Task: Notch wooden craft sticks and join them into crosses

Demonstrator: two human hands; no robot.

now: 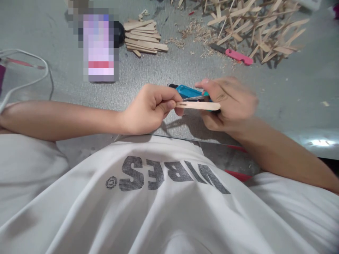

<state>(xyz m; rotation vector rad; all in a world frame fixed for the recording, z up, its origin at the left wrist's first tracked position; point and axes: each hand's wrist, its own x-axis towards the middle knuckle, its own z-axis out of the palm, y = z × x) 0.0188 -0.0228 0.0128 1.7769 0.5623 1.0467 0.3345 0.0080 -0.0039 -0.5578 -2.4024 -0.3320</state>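
Observation:
My left hand (150, 109) is closed, pinching a wooden craft stick (202, 106) by its left end between thumb and forefinger. A short dark slit or mark shows on the stick just beside the fingertips. My right hand (230, 100), partly blurred, is curled around what look like scissors (194, 98). Bits of teal handle show at its fingers, and the metal blade points left, just behind the stick, close to my left fingertips. Behind both hands a blue cutter knife (186, 91) with a dark end lies on the table, partly covered.
A loose heap of craft sticks (246, 24) spreads over the back right, with wood shavings (198, 31) beside it. A pink-handled cutter (238, 56) lies in front. Stacked sticks (143, 37) sit near a pixelated phone-like object (99, 49). A white cable (47, 67) loops at left.

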